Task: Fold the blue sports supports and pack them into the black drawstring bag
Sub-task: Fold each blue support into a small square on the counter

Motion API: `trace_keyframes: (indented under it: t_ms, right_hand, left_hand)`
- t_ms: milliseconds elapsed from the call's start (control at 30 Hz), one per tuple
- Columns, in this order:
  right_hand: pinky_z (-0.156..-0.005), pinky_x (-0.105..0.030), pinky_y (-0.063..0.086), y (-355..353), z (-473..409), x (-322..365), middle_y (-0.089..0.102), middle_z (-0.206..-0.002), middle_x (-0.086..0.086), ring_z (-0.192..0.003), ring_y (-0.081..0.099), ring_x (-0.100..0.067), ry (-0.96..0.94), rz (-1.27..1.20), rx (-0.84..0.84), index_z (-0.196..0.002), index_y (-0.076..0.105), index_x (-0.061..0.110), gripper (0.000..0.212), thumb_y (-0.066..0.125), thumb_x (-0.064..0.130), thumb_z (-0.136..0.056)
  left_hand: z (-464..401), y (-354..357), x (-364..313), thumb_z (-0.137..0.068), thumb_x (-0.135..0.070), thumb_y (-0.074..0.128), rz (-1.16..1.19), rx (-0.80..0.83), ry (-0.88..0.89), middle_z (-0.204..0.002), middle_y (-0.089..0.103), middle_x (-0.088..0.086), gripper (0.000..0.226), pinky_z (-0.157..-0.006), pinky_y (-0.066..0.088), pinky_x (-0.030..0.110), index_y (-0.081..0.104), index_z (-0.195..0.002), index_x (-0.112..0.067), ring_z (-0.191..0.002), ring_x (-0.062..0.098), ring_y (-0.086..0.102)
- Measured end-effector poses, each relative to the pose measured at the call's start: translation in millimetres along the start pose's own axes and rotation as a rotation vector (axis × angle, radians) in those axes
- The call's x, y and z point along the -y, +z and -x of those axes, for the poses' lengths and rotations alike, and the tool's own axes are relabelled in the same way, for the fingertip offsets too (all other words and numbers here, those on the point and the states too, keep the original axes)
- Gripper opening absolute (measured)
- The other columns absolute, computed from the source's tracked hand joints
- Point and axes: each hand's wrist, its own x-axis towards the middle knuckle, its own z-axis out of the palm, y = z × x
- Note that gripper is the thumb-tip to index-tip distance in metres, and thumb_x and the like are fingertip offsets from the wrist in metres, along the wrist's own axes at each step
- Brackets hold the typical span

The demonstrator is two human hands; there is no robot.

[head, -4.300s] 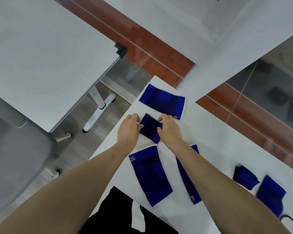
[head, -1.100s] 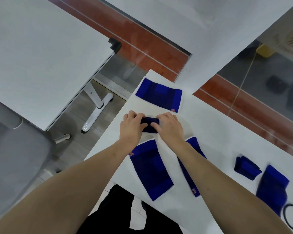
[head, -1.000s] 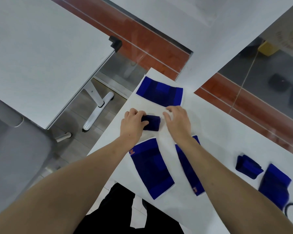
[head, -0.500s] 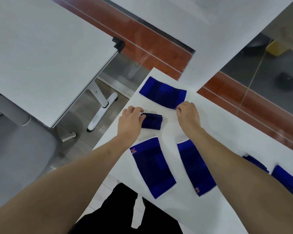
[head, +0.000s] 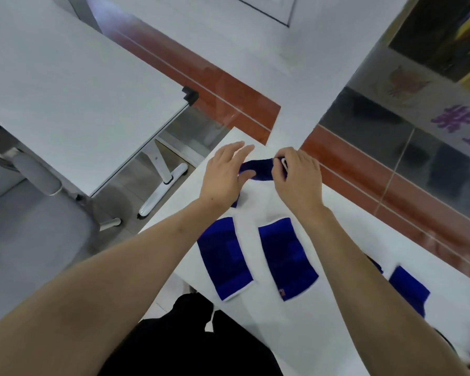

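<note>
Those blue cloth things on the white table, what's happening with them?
A person is folding blue supports at a white table. The right hand pinches the end of the far support, lifting it, while the open left hand lies over its other end. Two supports lie flat nearer the person, and another sits to the right. A black bag, at the table's near edge, has nothing visibly packed yet.

Office-like room, white desks [head: 65,77], grey chair [head: 33,221], glass partition [head: 418,147]
</note>
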Motion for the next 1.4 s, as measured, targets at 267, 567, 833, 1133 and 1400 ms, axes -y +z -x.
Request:
trace_keyframes:
  t_ms: [267,567,833,1133,1400]
  right_hand:
    - [-0.071,-0.037,0.058,-59,38,11,0.067,-0.100,0.009,-0.085,0.066,-0.013,-0.005,-0.335,0.056,-0.116,0.057,0.021,0.017,0.053,0.034,-0.106]
    - [-0.089,-0.037,0.062,-23,99,10,0.068,-0.116,0.017,-0.105,0.067,-0.003,0.422,-0.789,0.388,-0.127,0.057,0.032,0.035,0.070,0.043,-0.096]
    - [-0.094,-0.041,0.061,19,136,14,0.067,-0.125,-0.004,-0.107,0.071,-0.018,0.683,-1.002,0.592,-0.143,0.050,0.021,0.054,0.070,0.040,-0.097]
    - [-0.086,-0.040,0.063,42,156,27,0.077,-0.105,0.003,-0.100,0.074,-0.018,0.634,-1.011,0.723,-0.130,0.057,0.036,0.034,0.061,0.019,-0.102]
    - [-0.087,-0.040,0.062,76,158,25,0.064,-0.122,0.005,-0.102,0.065,-0.014,0.518,-0.649,0.858,-0.155,0.029,0.046,0.061,0.056,0.027,-0.104]
  left_hand:
    - [42,-21,-52,-0.105,-0.029,0.047,0.307,0.079,-0.103,-0.106,0.073,-0.008,0.025,-0.082,0.056,0.042,0.070,-0.114,-0.026,-0.091,0.014,0.064]
    - [124,-7,-32,-0.104,-0.036,0.050,0.505,0.035,-0.432,-0.116,0.071,-0.016,0.024,-0.096,0.053,0.039,0.067,-0.120,-0.034,-0.106,0.007,0.064]
    - [159,8,-23,-0.105,-0.030,0.049,0.653,-0.086,-0.590,-0.101,0.072,-0.014,0.018,-0.090,0.054,0.035,0.066,-0.110,-0.033,-0.097,0.009,0.066]
    - [186,38,-13,-0.103,-0.024,0.046,0.713,-0.016,-0.837,-0.127,0.064,-0.013,0.047,-0.102,0.052,0.048,0.037,-0.146,-0.043,-0.114,0.012,0.062]
    - [204,42,10,-0.095,-0.013,0.060,0.779,0.208,-0.995,-0.139,0.054,-0.001,0.095,-0.075,0.062,0.057,-0.001,-0.143,-0.068,-0.118,0.031,0.062]
